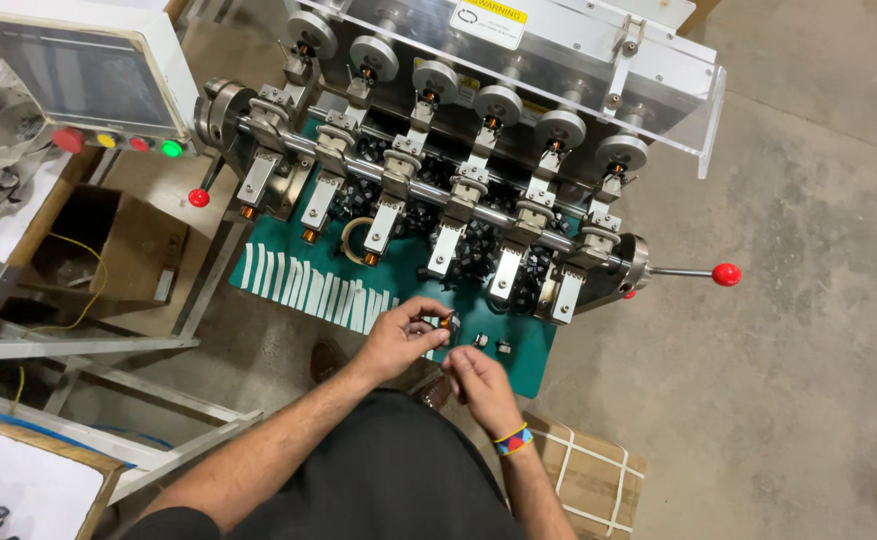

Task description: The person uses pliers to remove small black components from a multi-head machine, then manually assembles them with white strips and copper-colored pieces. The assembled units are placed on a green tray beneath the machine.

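My left hand [398, 338] pinches a small wound coil with copper wire [445, 322] just above the green work surface [518, 355]. Just below and to its right, my right hand [478, 385] has its fingers curled and fingertips near the coil; it seems to hold a fine wire end, but that is too small to tell. A coloured band sits on my right wrist [511, 438]. Two small dark coil parts [491, 344] lie on the green surface to the right of the hands. A row of white tape strips [308, 283] is stuck along the green edge to the left.
A multi-spindle winding machine [438, 170] fills the far side, with a clear guard [558, 50], a red-knobbed lever [725, 274] at right and another [198, 197] at left. A control box with coloured buttons [108, 90] is upper left. A strapped carton [588, 470] stands by my right arm.
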Demonstrator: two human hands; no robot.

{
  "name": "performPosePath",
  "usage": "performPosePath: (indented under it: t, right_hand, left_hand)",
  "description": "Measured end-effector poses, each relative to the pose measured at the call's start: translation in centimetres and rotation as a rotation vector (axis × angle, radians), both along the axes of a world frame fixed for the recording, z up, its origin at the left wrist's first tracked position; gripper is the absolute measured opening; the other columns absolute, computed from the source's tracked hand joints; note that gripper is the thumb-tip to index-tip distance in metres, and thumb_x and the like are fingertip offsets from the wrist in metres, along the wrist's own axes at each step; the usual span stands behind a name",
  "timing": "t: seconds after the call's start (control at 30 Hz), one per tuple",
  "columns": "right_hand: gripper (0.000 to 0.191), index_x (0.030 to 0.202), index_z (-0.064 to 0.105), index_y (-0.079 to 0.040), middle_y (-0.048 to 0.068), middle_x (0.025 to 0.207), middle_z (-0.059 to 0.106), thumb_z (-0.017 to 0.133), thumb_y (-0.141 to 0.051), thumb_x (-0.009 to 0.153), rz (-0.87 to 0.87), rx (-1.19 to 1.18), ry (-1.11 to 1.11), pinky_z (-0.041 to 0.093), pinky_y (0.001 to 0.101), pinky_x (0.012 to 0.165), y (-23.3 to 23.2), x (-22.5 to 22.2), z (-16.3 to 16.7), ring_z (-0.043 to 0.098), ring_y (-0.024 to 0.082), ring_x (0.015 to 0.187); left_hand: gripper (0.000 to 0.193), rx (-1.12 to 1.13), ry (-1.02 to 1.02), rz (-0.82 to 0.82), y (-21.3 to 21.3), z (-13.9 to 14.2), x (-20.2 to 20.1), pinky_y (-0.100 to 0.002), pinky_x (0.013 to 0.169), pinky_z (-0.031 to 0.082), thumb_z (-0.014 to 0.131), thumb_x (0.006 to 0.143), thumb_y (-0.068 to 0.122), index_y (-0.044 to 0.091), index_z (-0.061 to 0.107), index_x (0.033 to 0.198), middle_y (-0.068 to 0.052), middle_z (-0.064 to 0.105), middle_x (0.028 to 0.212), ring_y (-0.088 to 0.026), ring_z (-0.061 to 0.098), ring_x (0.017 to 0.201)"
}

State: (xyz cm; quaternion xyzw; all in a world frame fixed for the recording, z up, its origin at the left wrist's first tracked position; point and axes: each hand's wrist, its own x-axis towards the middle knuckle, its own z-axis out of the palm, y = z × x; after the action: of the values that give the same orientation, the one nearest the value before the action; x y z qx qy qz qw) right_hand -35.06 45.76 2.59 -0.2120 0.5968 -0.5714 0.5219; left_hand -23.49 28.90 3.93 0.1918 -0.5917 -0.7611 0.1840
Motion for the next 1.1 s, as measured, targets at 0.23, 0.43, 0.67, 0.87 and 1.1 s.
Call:
performPosePath:
  t: [0.23,0.43,0.67,0.87,1.1]
  right_hand:
    - [0.032,0.092,0.068,-0.002,-0.001,0.068,0.065,0.054,-0.026,0.109,0.087,0.054,0.16,0.044,0.0235,0.052,-3.3,4.4,-1.3,0.056,0.005,0.058]
    - [0.038,0.123,0.071,-0.007,0.008,0.081,0.075,0.067,-0.034,0.097,0.151,0.405,0.483,0.057,0.0319,0.062,-4.0,1.5,-6.3,0.072,0.016,0.064]
    - [0.046,0.134,0.065,-0.019,0.014,0.086,0.078,0.069,-0.035,0.091,0.052,0.569,0.772,0.059,0.0423,0.074,-8.6,-1.1,-9.0,0.075,0.029,0.077]
    - [0.028,0.112,0.076,-0.021,0.015,0.089,0.077,0.069,-0.032,0.088,-0.003,0.549,0.898,0.058,0.0451,0.077,-13.3,0.0,-8.3,0.074,0.034,0.086]
    - [0.019,0.093,0.074,-0.012,0.013,0.09,0.075,0.067,-0.028,0.086,0.123,0.458,1.072,0.056,0.0462,0.076,-10.9,4.8,-3.2,0.071,0.036,0.085]
  left_hand:
    - [0.031,0.58,-0.019,0.046,-0.1,-2.1,0.8,-0.028,0.072,0.059,0.07,0.09,0.002,0.003,0.054,0.116,-0.005,0.07,0.099,-0.014,0.072,0.085]
    - [0.032,0.263,-0.109,0.185,-5.2,-3.3,4.2,-0.022,0.06,0.048,0.074,0.095,0.009,-0.001,0.058,0.12,-0.006,0.072,0.099,-0.006,0.058,0.071]
    - [0.033,-0.252,-0.328,0.112,-9.0,-1.9,10.2,-0.019,0.051,0.042,0.082,0.086,0.014,0.004,0.067,0.113,-0.001,0.075,0.099,0.001,0.043,0.056]
    - [0.033,-0.278,-0.38,-0.042,-9.3,-0.5,11.5,-0.021,0.049,0.044,0.081,0.086,0.017,0.006,0.066,0.114,-0.003,0.077,0.101,0.0,0.048,0.053]
    - [0.041,-0.495,-0.384,-0.1,-9.9,-0.4,10.4,-0.034,0.057,0.051,0.082,0.084,0.02,0.007,0.064,0.118,-0.01,0.079,0.099,-0.018,0.063,0.056]
